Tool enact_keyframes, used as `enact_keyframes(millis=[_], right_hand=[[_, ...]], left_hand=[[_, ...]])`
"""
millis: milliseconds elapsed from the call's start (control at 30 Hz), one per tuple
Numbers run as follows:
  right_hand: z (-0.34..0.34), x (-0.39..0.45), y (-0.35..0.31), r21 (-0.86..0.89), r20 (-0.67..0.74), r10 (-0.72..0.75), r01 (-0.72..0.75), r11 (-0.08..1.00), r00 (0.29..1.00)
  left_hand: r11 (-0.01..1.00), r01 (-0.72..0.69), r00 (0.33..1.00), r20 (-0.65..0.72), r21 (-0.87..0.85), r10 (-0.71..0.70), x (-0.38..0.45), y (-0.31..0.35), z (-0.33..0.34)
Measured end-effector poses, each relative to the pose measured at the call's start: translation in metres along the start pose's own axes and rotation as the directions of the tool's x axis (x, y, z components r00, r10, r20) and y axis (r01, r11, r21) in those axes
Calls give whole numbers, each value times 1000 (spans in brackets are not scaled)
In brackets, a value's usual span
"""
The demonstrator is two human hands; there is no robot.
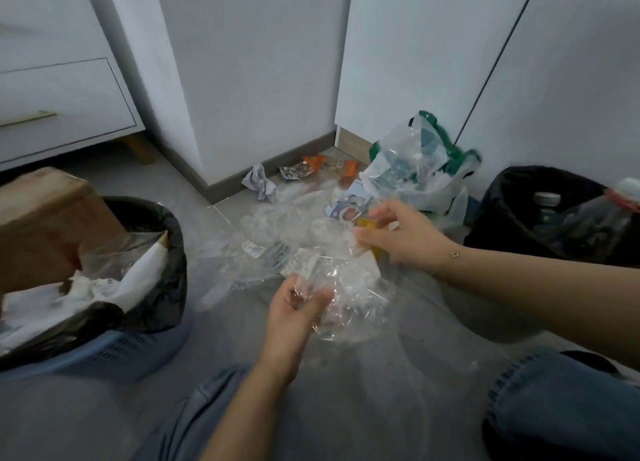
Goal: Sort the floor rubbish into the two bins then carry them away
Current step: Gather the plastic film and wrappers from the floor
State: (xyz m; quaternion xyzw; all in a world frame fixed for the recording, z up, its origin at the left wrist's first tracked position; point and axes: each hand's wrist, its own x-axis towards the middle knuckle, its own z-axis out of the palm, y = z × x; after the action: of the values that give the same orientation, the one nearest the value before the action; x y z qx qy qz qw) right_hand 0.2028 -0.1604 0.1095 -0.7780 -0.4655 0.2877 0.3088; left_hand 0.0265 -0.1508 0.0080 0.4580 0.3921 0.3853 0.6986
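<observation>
Head view: a person is crouching on the grey floor (114,408), both knees in blue jeans showing at the lower edge. The left hand (298,305) is gripping a crumpled bundle of clear plastic film (349,287), its fingers curling round the film just above the floor. The right hand (401,234) is reaching into the same film, thumb and fingers pinching its upper edge, and a thin bracelet is sitting on the wrist. Behind the hands, loose rubbish is lying toward the wall corner: a crumpled paper ball (259,183), orange wrappers (313,164) and a white-and-green plastic bag (426,163) standing beside the wall. At the left edge, a blue bin (114,348) lined with a black bag is holding a cardboard box (45,225) and white paper. At the right edge, a black-lined bin (512,215) is holding plastic bottles (547,206). A white drawer cabinet (62,93) is standing in the far left corner.
</observation>
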Motion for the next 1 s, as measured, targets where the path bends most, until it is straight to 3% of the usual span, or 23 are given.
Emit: enact_keyframes(millis=[100,233,300,400,500,600,767,900,1000], right_hand=[[4,4,2,125,149,195,-214,969,969],[20,2,11,203,272,183,-242,949,945],[32,4,13,249,287,270,-343,906,919],[38,13,9,306,463,336,-504,808,820],[42,18,1,214,586,294,-494,842,755],[47,18,3,193,523,322,-477,857,790],[43,10,20,400,430,315,-491,774,846],[34,-2,25,549,348,361,-500,669,865],[31,-16,21,574,321,353,-477,665,879]], left_hand=[[998,-21,987,-160,58,30,6,-9,-4],[968,-52,948,-294,246,125,15,-22,-3],[940,-60,932,-319,337,174,14,-23,-3],[926,-85,941,-278,367,196,9,-19,-2],[931,-186,968,-105,314,229,3,-14,2],[968,-161,985,85,190,147,-2,-6,4],[995,-95,965,247,13,89,-8,12,-10],[964,-192,970,183,186,158,-4,12,-30],[993,-39,995,100,110,28,-3,13,-30]])
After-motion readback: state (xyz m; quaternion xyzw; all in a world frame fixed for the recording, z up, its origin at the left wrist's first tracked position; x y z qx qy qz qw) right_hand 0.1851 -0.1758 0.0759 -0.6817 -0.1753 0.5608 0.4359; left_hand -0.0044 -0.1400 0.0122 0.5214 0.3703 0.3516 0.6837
